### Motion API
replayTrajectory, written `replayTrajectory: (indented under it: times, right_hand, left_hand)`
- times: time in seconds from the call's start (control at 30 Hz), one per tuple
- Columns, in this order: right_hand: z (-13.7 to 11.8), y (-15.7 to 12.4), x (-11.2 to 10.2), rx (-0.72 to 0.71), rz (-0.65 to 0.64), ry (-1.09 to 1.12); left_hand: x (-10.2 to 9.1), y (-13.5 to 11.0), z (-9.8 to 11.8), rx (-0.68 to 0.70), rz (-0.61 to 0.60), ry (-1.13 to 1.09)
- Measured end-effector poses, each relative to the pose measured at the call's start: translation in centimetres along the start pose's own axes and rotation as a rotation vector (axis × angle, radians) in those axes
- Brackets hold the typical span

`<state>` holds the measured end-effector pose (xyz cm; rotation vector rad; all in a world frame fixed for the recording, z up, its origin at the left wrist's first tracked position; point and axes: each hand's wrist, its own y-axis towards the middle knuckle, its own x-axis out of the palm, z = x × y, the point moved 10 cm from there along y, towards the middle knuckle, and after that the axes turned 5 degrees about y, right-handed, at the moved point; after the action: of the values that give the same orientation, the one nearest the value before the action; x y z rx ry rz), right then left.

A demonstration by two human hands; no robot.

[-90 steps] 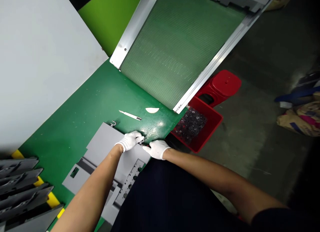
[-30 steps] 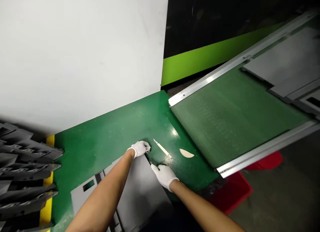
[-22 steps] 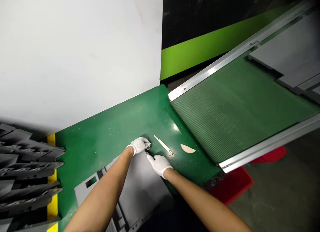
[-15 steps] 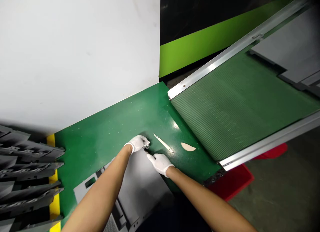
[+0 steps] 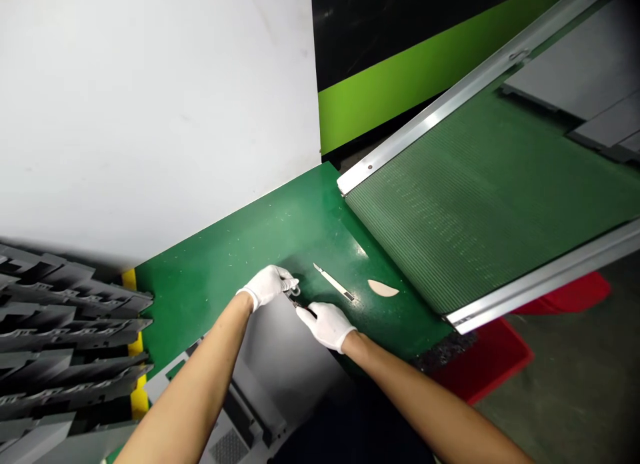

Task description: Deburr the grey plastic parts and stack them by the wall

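Note:
My left hand [image 5: 270, 284], in a white glove, is closed at the far end of a grey plastic panel [image 5: 295, 364]. Its fingertips pinch a small light curled piece [image 5: 295, 291] at the panel's edge. My right hand [image 5: 327, 325], also gloved, wraps round a slim tool with a dark handle and metal tip [image 5: 294, 303], which looks like nippers. That tip points to the left fingertips; whether it touches the curled piece I cannot tell. Beyond the right hand, a craft knife [image 5: 334, 282] lies on the green table [image 5: 225, 244], beside a beige half-moon piece [image 5: 383, 289].
A ribbed green conveyor belt [image 5: 450, 211] with metal rails rises at the right, carrying grey panels [image 5: 590, 71]. Several similar grey parts [image 5: 70, 337] stand stacked at the left. A white wall [image 5: 160, 111] backs the table. Red bins [image 5: 495, 364] sit below the conveyor.
The view has shifted slightly. Both hands stay together at the panel's end, and the panel appears turned a little beneath them. Panels on the conveyor have moved slightly up its slope.

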<state>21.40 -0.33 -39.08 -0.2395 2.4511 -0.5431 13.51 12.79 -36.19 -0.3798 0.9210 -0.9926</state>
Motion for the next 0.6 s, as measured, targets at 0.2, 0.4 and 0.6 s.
replayTrajectory:
  times: [0.2, 0.4, 0.6]
  right_hand:
    - [0.19, -0.48, 0.1, -0.002, 0.015, 0.009]
    - [-0.13, -0.05, -0.43, 0.008, 0.01, -0.058]
    - [-0.18, 0.51, 0.12, 0.055, -0.002, -0.112]
  left_hand:
    - [0.31, -0.19, 0.67, 0.007, 0.008, 0.02]
    - [0.3, -0.2, 0.65, -0.009, 0.006, 0.026]
    - [0.67, 0.31, 0.37, -0.045, -0.004, -0.017]
